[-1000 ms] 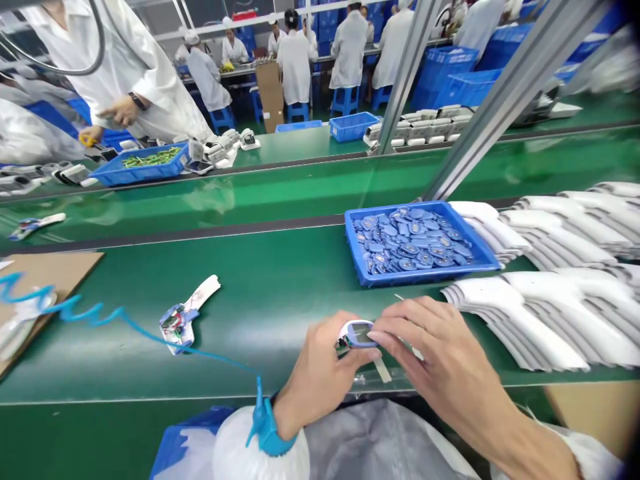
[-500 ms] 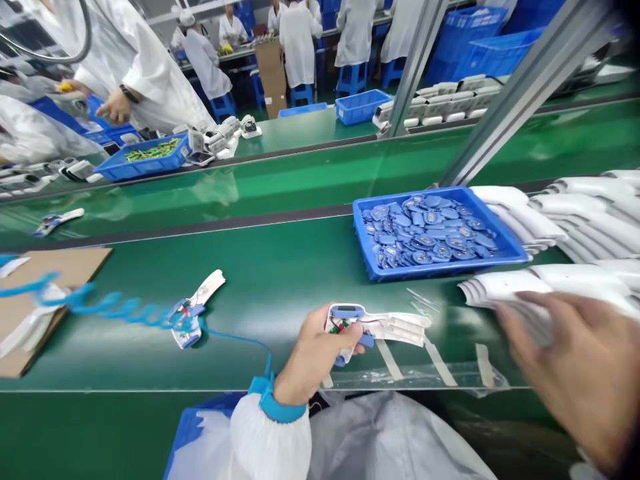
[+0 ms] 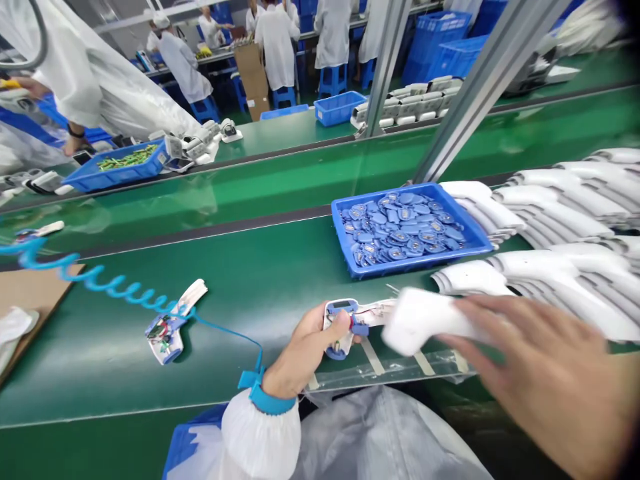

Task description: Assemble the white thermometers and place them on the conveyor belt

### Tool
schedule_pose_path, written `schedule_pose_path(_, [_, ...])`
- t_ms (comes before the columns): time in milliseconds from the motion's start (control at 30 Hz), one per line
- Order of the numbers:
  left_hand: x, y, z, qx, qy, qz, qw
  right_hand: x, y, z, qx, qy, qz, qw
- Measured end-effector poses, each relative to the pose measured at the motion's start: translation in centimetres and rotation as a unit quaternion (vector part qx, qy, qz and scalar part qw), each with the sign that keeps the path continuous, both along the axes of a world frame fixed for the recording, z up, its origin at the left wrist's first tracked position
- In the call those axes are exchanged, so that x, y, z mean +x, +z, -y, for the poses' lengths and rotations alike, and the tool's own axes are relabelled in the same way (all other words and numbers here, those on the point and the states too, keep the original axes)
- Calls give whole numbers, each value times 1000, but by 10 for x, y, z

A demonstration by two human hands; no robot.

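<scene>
My left hand (image 3: 313,340), with a blue wrist strap (image 3: 273,400) on its wrist, grips an open thermometer half (image 3: 340,327) showing a small display, blue parts and wires. Its white handle points right. In my right hand (image 3: 545,360) is a white housing shell (image 3: 430,320), blurred by motion and held between thumb and fingers. The shell hangs just right of the thermometer half and covers part of its handle. Another opened thermometer half (image 3: 170,327) lies on the green belt to the left, close to the coiled blue cord.
A blue tray (image 3: 350,267) of small blue parts stands mid-belt. Stacked white shells (image 3: 565,267) fill the right side. Cardboard (image 3: 35,287) lies at left. Tape strips (image 3: 373,357) stick along the front edge. A metal post (image 3: 450,127) rises behind the tray; co-workers stand beyond.
My right hand has taken a white shell from the stacks and brought it left toward the thermometer half. My left hand keeps its hold. The view has shifted slightly to the right.
</scene>
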State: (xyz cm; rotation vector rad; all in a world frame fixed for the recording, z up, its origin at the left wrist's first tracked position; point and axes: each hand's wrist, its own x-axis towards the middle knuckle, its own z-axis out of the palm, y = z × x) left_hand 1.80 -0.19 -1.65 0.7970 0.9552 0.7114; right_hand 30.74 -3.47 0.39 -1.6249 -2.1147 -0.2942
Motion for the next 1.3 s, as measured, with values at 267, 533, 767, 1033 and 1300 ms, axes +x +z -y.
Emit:
schedule_pose_path(267, [5, 3, 4, 66, 9, -95, 993, -87, 2, -18, 28, 174, 65, 982])
schedule_pose_path(533, [-4, 7, 6, 175, -15, -216, 961, -85, -2, -31, -252, 187, -271, 910])
schedule_pose_path(767, [7, 14, 11, 262, -29, -284, 922, -166, 9, -50, -108, 87, -240, 961])
schedule_pose_path(1033, [-3, 14, 12, 262, -35, -333, 905, -167, 8, -58, -22, 68, -306, 949])
schedule_pose_path(1300, [1, 2, 21, 314, -19, -396, 863, -165, -3, -54, -116, 56, -282, 951])
